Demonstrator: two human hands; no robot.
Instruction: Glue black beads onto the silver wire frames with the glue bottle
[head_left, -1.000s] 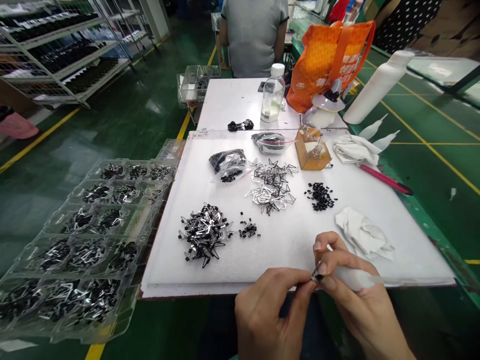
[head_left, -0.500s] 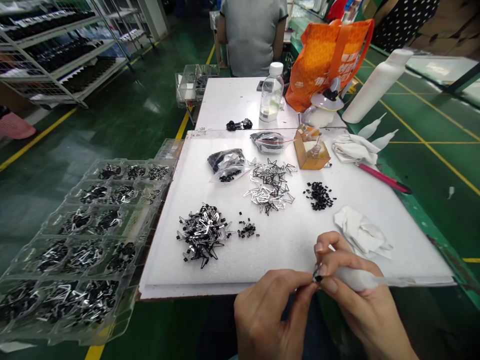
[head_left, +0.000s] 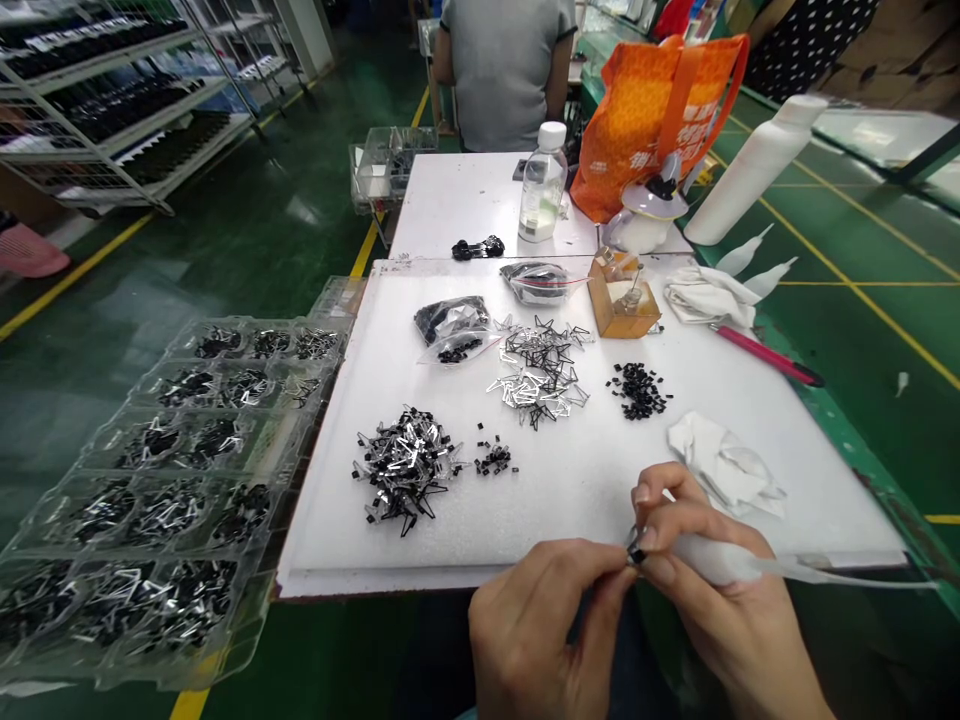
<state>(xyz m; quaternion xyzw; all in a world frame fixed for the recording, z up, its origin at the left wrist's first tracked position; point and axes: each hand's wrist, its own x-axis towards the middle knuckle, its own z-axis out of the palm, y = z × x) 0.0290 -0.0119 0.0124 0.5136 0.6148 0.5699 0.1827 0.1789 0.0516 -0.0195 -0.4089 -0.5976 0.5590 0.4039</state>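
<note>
At the table's front edge, my left hand (head_left: 551,620) pinches a small black piece (head_left: 636,554) between thumb and forefinger. My right hand (head_left: 712,580) meets it there, its thumb and fingertips closed on the same piece. Some thin metal shows beside the piece, mostly hidden by the fingers. Tucked in my right hand lies a translucent white dropper-like tube (head_left: 716,560), its thin tail pointing right. Beyond the hands are a pile of small black blocks (head_left: 641,391), a heap of bent wire clips (head_left: 540,375), and a mixed pile of clips with black blocks (head_left: 409,465).
A compartment tray (head_left: 281,440) of clips stands left of the table. White cloths (head_left: 724,465), a pink-handled tool (head_left: 769,356), a wooden box (head_left: 624,315), bags of black parts (head_left: 454,325), a bottle (head_left: 543,190) and an orange bag (head_left: 637,120) surround the work area. A person (head_left: 504,75) sits ahead.
Both hands stay together in nearly the same place. The black piece between the fingertips has turned slightly, and the right fingers have shifted a little.
</note>
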